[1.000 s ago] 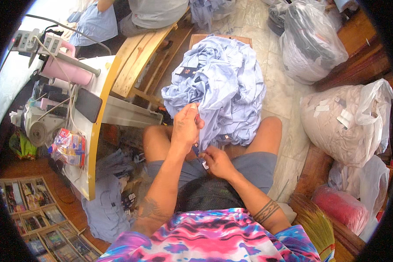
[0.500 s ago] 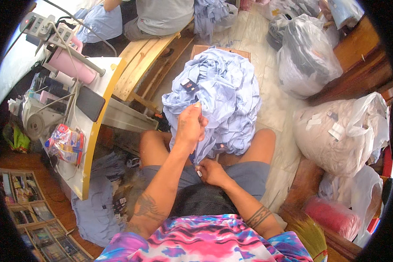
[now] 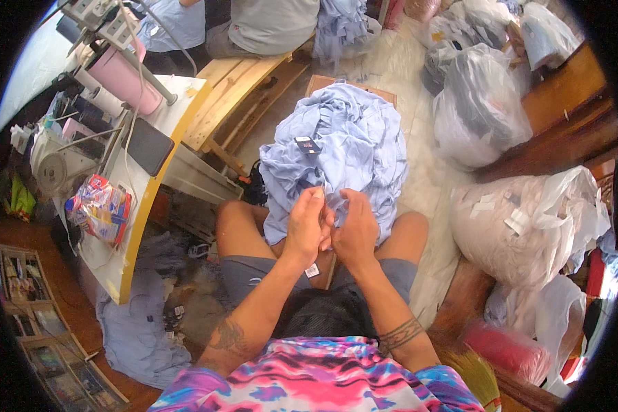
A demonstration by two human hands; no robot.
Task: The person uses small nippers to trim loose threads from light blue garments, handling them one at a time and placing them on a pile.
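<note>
A heap of light-blue garments (image 3: 364,130) lies in front of me between my knees, with a dark label (image 3: 307,145) showing on top. My left hand (image 3: 307,223) is closed in a pinch at the heap's near side, gripping a bit of light-blue garment with the thumb up. Close beside it, my right hand (image 3: 354,226) has its fingers curled in; what they hold, if anything, is hidden. Under my hands, a small white tag (image 3: 312,270) hangs over my lap.
To the left stands a white table (image 3: 127,226) with a phone (image 3: 147,147), a pink tumbler (image 3: 127,77) and a plastic packet. A wooden bench (image 3: 230,96) with a seated person is beyond. Stuffed plastic bags (image 3: 481,103) line the right; more blue clothes (image 3: 134,329) lie lower left.
My right hand has risen from my lap to beside my left hand. The left hand has come down and nearer to me. The white tag now shows over my lap.
</note>
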